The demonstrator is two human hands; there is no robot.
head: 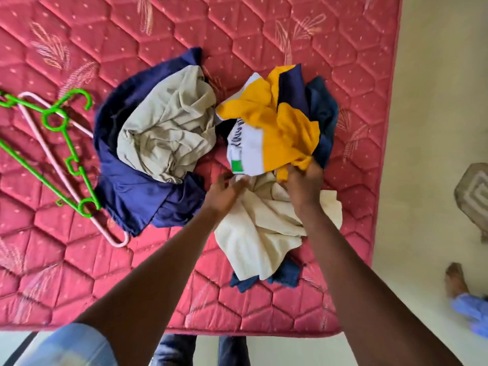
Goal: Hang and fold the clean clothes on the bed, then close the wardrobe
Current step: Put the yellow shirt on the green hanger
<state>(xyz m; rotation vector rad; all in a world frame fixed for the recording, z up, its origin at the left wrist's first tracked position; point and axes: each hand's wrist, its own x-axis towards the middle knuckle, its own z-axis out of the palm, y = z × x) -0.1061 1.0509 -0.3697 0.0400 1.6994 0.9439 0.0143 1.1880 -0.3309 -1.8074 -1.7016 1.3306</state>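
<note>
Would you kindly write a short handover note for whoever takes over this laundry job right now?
Left hand: at the cream knitted cloth, grip too blurred to tell.
Right hand: fingers pinch the yellow-and-white shirt.
All clothes lie crumpled on the red quilted mattress: beige garment on navy garment, dark blue garment beside the shirt. Green plastic hanger and pink plastic hanger lie unused to the left.
Done: nothing folded or hung. Left: everything; wardrobe out of view.

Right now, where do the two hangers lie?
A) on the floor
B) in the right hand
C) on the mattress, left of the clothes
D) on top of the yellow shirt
C: the green hanger and the pink hanger lie crossed on the mattress, left of the navy garment.
</note>
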